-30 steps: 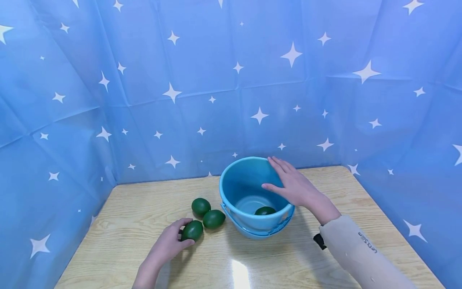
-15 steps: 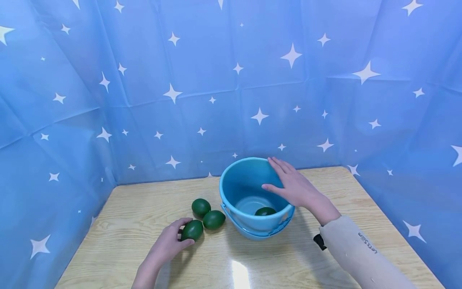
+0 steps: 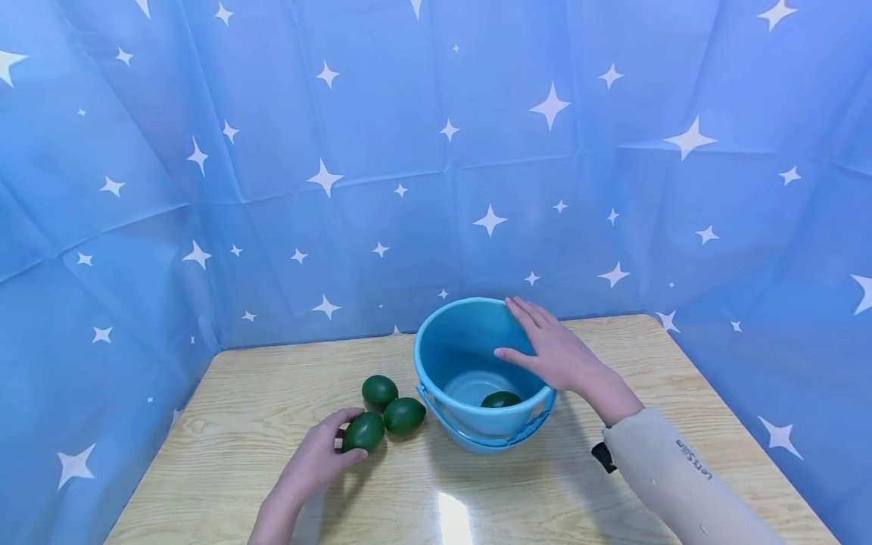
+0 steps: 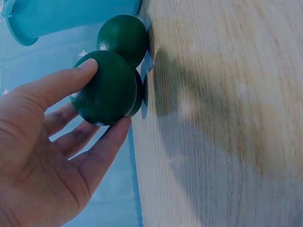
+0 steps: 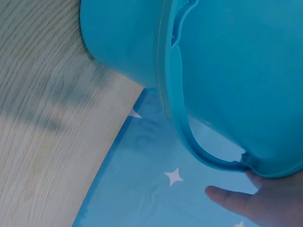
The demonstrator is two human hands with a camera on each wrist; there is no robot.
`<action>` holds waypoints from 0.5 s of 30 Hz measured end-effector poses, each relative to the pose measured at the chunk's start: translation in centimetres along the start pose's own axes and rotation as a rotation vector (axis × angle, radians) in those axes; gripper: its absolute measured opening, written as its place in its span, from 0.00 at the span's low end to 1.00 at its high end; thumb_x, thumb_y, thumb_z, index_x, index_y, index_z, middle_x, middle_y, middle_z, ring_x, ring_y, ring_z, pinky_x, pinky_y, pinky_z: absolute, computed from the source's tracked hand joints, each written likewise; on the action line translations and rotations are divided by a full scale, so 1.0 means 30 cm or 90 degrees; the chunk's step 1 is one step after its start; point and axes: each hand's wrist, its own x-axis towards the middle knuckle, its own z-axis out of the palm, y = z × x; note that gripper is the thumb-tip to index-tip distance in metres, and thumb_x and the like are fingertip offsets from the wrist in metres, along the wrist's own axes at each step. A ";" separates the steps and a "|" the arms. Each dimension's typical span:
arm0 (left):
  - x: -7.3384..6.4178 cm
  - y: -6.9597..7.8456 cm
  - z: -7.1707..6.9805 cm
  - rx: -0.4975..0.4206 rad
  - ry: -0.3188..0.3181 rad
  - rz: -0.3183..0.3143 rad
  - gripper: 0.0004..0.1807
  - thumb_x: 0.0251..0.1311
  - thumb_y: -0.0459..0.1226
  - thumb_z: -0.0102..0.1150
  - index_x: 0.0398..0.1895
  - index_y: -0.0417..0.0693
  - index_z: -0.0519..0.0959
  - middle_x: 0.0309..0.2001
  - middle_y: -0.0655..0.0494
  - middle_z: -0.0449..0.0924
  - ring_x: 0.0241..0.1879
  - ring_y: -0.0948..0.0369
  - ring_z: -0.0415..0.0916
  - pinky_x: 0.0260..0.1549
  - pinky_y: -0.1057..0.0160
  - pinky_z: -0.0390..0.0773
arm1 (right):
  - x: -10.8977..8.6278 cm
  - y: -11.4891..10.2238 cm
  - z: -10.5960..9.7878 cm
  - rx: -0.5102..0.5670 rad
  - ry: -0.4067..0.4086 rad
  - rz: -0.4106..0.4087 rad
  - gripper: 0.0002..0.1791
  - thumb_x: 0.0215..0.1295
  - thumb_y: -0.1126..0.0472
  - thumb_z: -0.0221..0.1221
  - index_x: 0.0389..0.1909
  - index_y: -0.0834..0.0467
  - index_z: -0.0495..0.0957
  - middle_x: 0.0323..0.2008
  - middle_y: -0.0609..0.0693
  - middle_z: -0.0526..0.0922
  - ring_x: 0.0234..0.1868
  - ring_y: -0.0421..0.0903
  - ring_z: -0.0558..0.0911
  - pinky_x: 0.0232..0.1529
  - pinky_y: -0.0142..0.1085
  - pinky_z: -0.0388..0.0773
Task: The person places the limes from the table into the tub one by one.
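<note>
My left hand (image 3: pixel 316 456) pinches a dark green avocado-like fruit (image 3: pixel 363 432), its thumb and fingers on opposite sides. In the left wrist view the thumb lies across this avocado-like fruit (image 4: pixel 104 90), with others right behind it. Two similar fruits, a near one (image 3: pixel 404 415) and a farther one (image 3: pixel 379 390), rest on the table beside it. A light blue bucket (image 3: pixel 443 424) stands right of them, with one green fruit (image 3: pixel 501 399) inside. Straight fingers of my right hand (image 3: pixel 559 352) rest along the bucket's right rim, thumb stretched over the opening; its fingertips are hidden in the right wrist view.
The bucket's handle (image 5: pixel 199 153) hangs down at its front side. Under everything lies a wooden table (image 3: pixel 272 393), its back edge close to a blue curtain (image 3: pixel 381 151) with white stars. The curtain also closes in the left and right sides.
</note>
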 end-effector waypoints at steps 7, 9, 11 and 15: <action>0.004 0.006 0.000 -0.016 0.011 0.002 0.33 0.54 0.35 0.73 0.65 0.45 0.74 0.61 0.46 0.77 0.54 0.50 0.78 0.46 0.54 0.86 | 0.000 0.000 0.000 -0.004 0.001 0.000 0.49 0.69 0.31 0.50 0.80 0.52 0.44 0.80 0.59 0.48 0.78 0.66 0.51 0.72 0.68 0.56; 0.005 0.009 0.000 -0.018 0.017 0.003 0.32 0.54 0.34 0.73 0.64 0.46 0.74 0.61 0.47 0.77 0.54 0.51 0.78 0.46 0.55 0.86 | 0.000 0.000 0.000 -0.004 0.001 0.001 0.49 0.69 0.31 0.50 0.80 0.52 0.44 0.80 0.59 0.48 0.78 0.66 0.51 0.72 0.68 0.57; 0.005 0.013 0.000 -0.020 0.022 0.001 0.32 0.54 0.34 0.73 0.64 0.48 0.75 0.60 0.48 0.77 0.53 0.52 0.78 0.46 0.56 0.86 | -0.001 -0.001 0.000 -0.003 0.000 0.001 0.49 0.69 0.31 0.50 0.80 0.52 0.44 0.80 0.59 0.48 0.78 0.66 0.51 0.72 0.68 0.57; 0.006 0.018 -0.001 -0.025 0.025 0.003 0.32 0.54 0.33 0.72 0.65 0.48 0.74 0.61 0.48 0.77 0.53 0.52 0.78 0.46 0.56 0.86 | -0.002 -0.001 -0.001 -0.003 0.000 0.000 0.49 0.69 0.31 0.50 0.80 0.52 0.44 0.80 0.59 0.48 0.78 0.66 0.51 0.72 0.68 0.57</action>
